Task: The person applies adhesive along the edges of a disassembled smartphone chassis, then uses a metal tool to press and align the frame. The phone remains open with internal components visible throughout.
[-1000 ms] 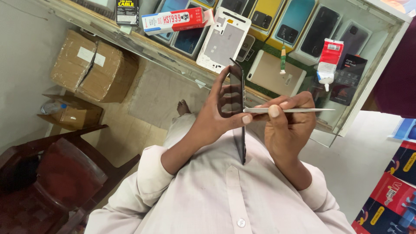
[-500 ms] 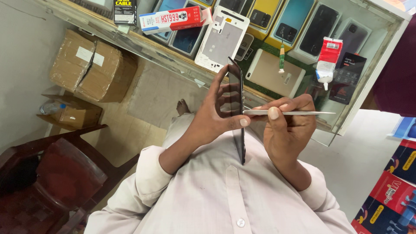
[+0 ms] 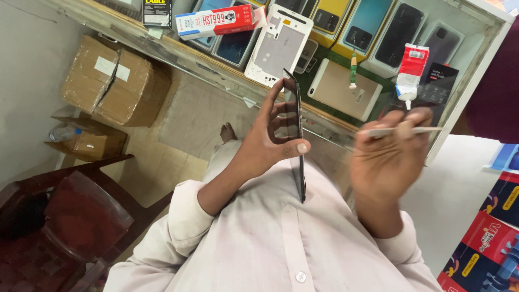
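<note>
My left hand [image 3: 267, 141] grips a thin dark phone screen panel [image 3: 295, 139], held edge-on and upright in front of my chest. My right hand [image 3: 388, 161], blurred by motion, sits to the right of the panel and apart from it. It pinches a thin pale flat tool [image 3: 401, 130] that lies level, its tip pointing right. My pale shirt [image 3: 270, 243] fills the bottom of the view.
A glass counter [image 3: 178, 51] holds phone cases, a white phone frame [image 3: 278, 46], a gold phone back [image 3: 345, 89], a red and white glue tube [image 3: 410, 73] and a long red box [image 3: 216, 20]. Cardboard boxes [image 3: 116, 81] and a dark red chair [image 3: 70, 227] stand on the left.
My right hand has pulled away to the right with the thin tool, off the panel's edge. My left hand has kept the panel in about the same place.
</note>
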`<state>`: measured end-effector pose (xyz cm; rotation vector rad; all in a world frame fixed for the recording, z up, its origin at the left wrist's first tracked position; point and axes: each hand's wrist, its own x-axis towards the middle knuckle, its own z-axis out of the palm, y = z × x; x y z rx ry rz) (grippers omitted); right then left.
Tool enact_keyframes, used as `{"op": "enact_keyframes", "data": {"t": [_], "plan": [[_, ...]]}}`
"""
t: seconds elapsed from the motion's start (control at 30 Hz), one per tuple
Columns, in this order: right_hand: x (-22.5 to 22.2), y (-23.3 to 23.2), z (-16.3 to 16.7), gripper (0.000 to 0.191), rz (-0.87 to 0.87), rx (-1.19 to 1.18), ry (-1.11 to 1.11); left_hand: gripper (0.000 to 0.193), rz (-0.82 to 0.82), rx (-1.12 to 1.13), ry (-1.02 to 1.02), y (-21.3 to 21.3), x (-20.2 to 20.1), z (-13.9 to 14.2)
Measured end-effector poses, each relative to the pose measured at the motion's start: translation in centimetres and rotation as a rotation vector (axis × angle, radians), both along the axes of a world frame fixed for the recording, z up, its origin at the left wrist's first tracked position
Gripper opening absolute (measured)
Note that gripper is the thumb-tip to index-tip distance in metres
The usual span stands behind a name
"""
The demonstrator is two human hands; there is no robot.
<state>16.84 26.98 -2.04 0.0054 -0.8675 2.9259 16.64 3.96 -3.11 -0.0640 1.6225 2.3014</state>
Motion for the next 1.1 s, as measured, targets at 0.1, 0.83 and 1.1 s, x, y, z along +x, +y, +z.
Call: {"op": "enact_keyframes", "data": {"t": [0.1, 0.83, 1.1], "plan": [[-1.1, 5.1, -1.7, 0.019, -0.176, -0.015, -0.099, 0.131, 0.009, 0.018, -0.004, -0.3, 0.2, -0.3], [0.8, -3.5, -0.7, 0.014, 0.178, 0.246, 0.130, 0.137, -0.086, 0.087, 0.021, -0.1, 0.7, 0.0], [1.7, -4.2, -0.6, 0.013, 0.098, 0.395, 0.267, 0.138, -0.052, 0.018, 0.012, -0.3, 1.1, 0.3]]}}
